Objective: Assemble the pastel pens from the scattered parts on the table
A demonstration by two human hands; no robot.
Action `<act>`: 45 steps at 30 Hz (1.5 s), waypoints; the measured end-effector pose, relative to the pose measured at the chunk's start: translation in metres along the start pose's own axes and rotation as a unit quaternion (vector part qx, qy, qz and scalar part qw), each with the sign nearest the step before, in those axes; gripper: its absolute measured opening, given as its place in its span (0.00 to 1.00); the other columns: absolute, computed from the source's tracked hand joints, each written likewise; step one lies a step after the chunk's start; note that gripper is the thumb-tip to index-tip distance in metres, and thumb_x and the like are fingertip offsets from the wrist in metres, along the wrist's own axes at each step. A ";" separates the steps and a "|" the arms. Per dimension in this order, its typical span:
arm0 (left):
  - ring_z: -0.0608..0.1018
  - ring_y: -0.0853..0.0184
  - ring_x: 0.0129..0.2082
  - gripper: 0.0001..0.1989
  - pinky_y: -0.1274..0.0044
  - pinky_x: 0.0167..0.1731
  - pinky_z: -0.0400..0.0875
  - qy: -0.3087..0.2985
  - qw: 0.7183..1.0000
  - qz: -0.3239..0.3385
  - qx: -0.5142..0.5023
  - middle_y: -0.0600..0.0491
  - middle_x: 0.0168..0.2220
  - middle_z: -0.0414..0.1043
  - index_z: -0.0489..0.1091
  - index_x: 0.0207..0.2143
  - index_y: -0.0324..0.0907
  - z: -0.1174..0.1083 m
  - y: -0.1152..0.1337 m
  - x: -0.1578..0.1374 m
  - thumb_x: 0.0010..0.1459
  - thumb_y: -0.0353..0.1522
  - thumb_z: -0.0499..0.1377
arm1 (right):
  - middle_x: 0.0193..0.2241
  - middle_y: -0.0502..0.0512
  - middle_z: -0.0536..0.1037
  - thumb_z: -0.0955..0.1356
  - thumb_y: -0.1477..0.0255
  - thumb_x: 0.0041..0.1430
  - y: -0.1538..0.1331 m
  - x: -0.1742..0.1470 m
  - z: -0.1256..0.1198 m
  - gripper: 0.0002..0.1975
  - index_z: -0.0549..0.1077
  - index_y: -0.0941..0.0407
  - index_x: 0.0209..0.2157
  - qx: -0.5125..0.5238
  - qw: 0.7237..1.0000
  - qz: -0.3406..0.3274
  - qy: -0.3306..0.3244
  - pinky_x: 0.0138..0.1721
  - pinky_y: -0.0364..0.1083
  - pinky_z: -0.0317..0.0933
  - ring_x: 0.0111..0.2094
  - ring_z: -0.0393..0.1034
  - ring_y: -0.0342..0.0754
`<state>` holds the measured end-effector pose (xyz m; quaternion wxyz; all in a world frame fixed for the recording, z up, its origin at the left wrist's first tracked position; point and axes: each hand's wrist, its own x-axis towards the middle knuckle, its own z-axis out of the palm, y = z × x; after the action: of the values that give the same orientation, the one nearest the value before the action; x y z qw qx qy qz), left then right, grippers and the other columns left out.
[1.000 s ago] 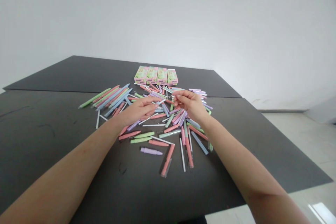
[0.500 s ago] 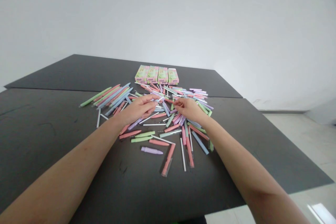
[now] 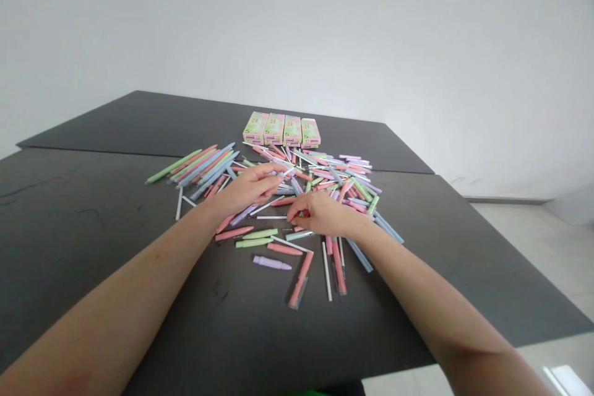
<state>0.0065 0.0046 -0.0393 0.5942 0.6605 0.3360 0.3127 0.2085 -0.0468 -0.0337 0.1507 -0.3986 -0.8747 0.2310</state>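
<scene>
Our left hand (image 3: 257, 187) pinches a white stick (image 3: 288, 171) above the strewn pens (image 3: 282, 202); we cannot tell whether our right hand (image 3: 322, 213), low among them beside a white rod (image 3: 271, 218), grips anything. Beyond, four boxes (image 3: 274, 130) sit abreast on the dark desk (image 3: 223, 334).

We are facing the bench (image 3: 223, 334), where a heap of pen parts (image 3: 320, 174) is lying. Behind the heap, four boxes (image 3: 275, 130) are sitting in a row; at its left, a sheaf of pens (image 3: 204, 167) is lying. A stick (image 3: 288, 172) is sitting in our left hand (image 3: 257, 185) over the heap; our right hand (image 3: 320, 213) is sitting further right and nearer us. In front, loose barrels (image 3: 272, 263) are lying between our forearms (image 3: 125, 297).
</scene>
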 end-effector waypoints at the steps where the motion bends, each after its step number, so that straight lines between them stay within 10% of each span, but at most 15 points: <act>1: 0.55 0.78 0.14 0.17 0.85 0.15 0.48 -0.001 1.000 0.001 -0.001 0.63 0.19 0.54 0.66 0.51 0.41 0.000 -0.001 0.000 0.60 0.35 0.55 | 0.32 0.53 0.80 0.67 0.81 0.52 -0.001 0.000 0.002 0.09 0.80 0.58 0.31 0.005 1.000 -0.007 -0.004 0.33 0.41 0.60 0.31 0.72 0.43; 16: 0.55 0.79 0.15 0.16 0.86 0.15 0.48 -0.008 1.000 0.012 0.022 0.63 0.18 0.52 0.67 0.49 0.41 0.000 -0.003 0.000 0.60 0.37 0.56 | 0.32 0.57 0.79 0.65 0.74 0.57 -0.008 0.004 0.020 0.08 0.77 0.58 0.31 -0.162 0.987 0.014 -0.004 0.30 0.44 0.55 0.32 0.70 0.48; 22: 0.55 0.78 0.15 0.14 0.85 0.15 0.48 -0.015 1.000 0.013 0.012 0.63 0.18 0.52 0.67 0.48 0.41 0.000 -0.003 0.000 0.60 0.36 0.55 | 0.24 0.50 0.75 0.66 0.76 0.53 0.007 0.002 0.001 0.04 0.72 0.58 0.31 0.070 0.990 0.069 0.103 0.28 0.41 0.56 0.24 0.66 0.41; 29: 0.55 0.78 0.15 0.14 0.83 0.15 0.47 -0.038 0.999 0.012 0.017 0.63 0.18 0.51 0.68 0.48 0.40 0.000 0.001 -0.001 0.61 0.35 0.55 | 0.24 0.49 0.75 0.70 0.69 0.51 0.022 0.000 -0.026 0.11 0.76 0.58 0.37 0.370 0.882 0.109 0.272 0.26 0.41 0.58 0.22 0.64 0.39; 45: 0.53 0.77 0.15 0.19 0.83 0.16 0.46 -0.043 0.999 -0.017 0.015 0.63 0.18 0.48 0.67 0.52 0.39 0.008 0.008 -0.005 0.60 0.34 0.55 | 0.23 0.49 0.75 0.73 0.63 0.50 0.018 0.001 -0.026 0.13 0.76 0.57 0.33 0.371 0.878 0.072 0.294 0.25 0.41 0.60 0.23 0.66 0.40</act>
<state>0.0110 -0.0046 -0.0318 0.6035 0.6763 0.3260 0.2685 0.2307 -0.0283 -0.0209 0.5208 -0.4250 -0.6090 0.4211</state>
